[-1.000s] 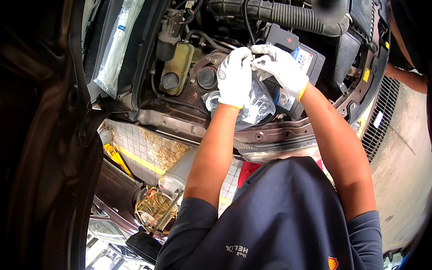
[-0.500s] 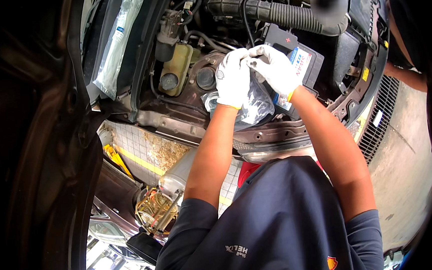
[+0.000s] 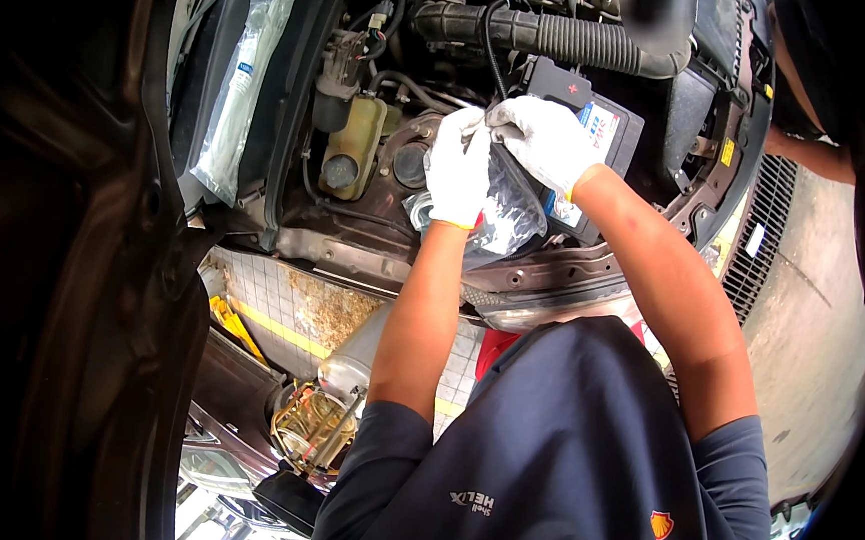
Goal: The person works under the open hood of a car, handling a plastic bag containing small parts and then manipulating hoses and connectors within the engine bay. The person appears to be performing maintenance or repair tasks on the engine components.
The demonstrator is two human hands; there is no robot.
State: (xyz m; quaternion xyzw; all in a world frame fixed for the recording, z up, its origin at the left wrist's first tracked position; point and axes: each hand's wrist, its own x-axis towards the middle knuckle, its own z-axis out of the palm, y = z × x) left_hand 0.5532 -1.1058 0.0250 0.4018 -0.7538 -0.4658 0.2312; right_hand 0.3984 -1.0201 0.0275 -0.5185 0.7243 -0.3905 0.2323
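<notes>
My left hand [image 3: 457,168] and my right hand [image 3: 544,144], both in white gloves, meet over the front of an open engine bay. Their fingertips are closed together on something small that I cannot make out. Just beneath them a clear plastic bag [image 3: 510,226] with contents lies by the dark battery [image 3: 620,138], whose top is partly covered by my right hand. Left of my hands are a round metal top [image 3: 409,163] and a yellowish reservoir [image 3: 352,145] with a dark cap.
A long wrapped item [image 3: 240,98] lies along the left edge of the bay, beside the raised hood [image 3: 93,294]. A ribbed hose [image 3: 577,41] crosses the back. Below are a metal cylinder [image 3: 349,366] and floor grating [image 3: 763,232]. Another person's arm [image 3: 811,153] shows at far right.
My hands have shifted slightly down and to the left, still together at the fingertips. The fingers of my right hand have curled closer round whatever is between them.
</notes>
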